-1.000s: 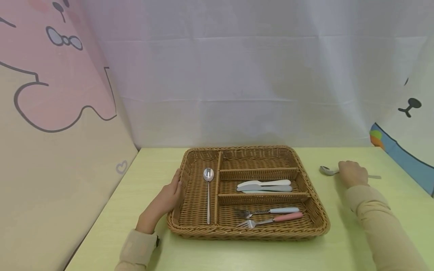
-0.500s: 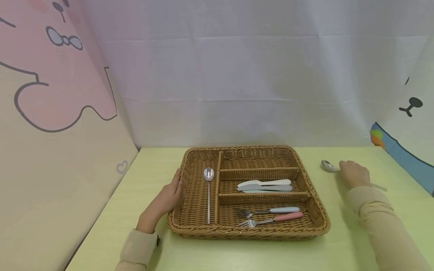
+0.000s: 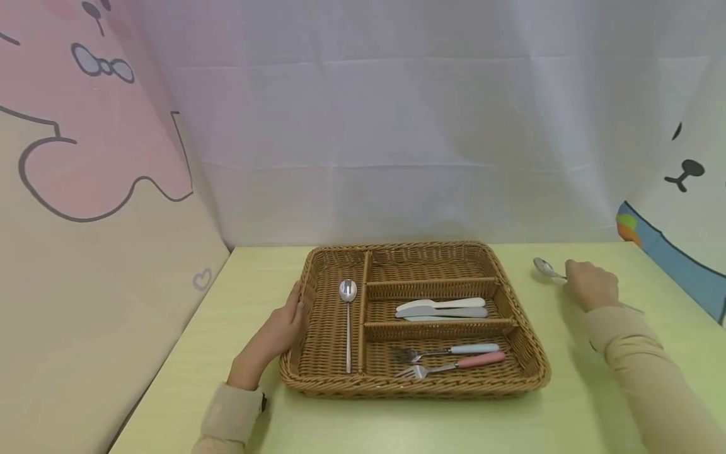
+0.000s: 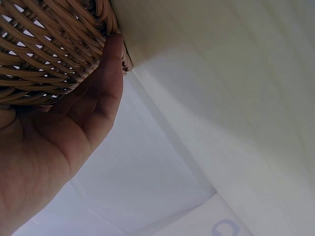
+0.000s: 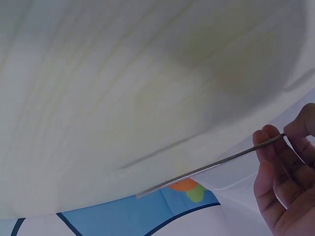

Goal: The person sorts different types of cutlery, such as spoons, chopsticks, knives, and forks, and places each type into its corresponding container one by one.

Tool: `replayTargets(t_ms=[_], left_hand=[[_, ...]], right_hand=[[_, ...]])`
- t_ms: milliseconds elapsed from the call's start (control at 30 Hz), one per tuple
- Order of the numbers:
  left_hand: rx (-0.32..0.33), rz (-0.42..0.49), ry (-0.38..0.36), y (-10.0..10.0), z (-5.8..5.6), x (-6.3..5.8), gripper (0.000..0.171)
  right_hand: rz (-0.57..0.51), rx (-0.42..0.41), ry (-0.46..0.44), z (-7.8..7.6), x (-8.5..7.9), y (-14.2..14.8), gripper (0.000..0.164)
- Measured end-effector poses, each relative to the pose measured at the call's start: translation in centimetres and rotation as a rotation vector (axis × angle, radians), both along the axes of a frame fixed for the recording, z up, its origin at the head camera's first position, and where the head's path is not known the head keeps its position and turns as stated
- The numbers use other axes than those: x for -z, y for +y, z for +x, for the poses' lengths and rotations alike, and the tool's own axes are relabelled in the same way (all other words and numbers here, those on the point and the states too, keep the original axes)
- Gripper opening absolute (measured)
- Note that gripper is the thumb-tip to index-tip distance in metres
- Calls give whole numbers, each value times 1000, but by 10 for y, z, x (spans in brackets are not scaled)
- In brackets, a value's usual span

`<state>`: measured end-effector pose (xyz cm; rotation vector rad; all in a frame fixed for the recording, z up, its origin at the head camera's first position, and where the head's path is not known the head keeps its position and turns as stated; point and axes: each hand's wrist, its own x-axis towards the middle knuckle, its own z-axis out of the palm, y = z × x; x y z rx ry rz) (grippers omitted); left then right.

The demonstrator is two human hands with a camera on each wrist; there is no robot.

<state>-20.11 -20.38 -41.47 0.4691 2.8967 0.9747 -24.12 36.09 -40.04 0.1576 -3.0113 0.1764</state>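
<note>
On the table sits a brown wicker cutlery basket with several compartments. My left hand lies against its left wall, fingers extended along the outside of the weave. Out to the right, my right hand pinches a metal spoon by its handle. The spoon's bowl points left, while the handle shows between thumb and fingers in the right wrist view, raised off the table. Another spoon lies lengthwise in the basket's left compartment.
Several knives fill part of the middle right compartment. A blue-handled fork and a pink-handled fork lie in the front one. Behind the pale table hangs a light curtain; printed cloths stand at both sides.
The spoon in my right hand has tilted and risen off the table, its bowl now higher. My left hand and the basket stay in place.
</note>
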Motion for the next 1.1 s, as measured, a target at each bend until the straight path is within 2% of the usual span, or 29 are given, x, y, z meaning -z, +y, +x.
replayTargets(t_ms=[200, 433, 700, 1100], left_hand=[[-3, -1, -9, 0, 0, -1, 52], [1, -4, -12, 0, 1, -2, 52], [-9, 0, -13, 0, 2, -2, 52], [6, 10, -13, 1, 3, -4, 52]], right_hand=[[-61, 43, -51, 0, -4, -5, 10], [-91, 52, -73, 6, -12, -16, 11], [-99, 36, -38, 11, -28, -36, 11], [-107, -32, 27, 16, -48, -72, 6]])
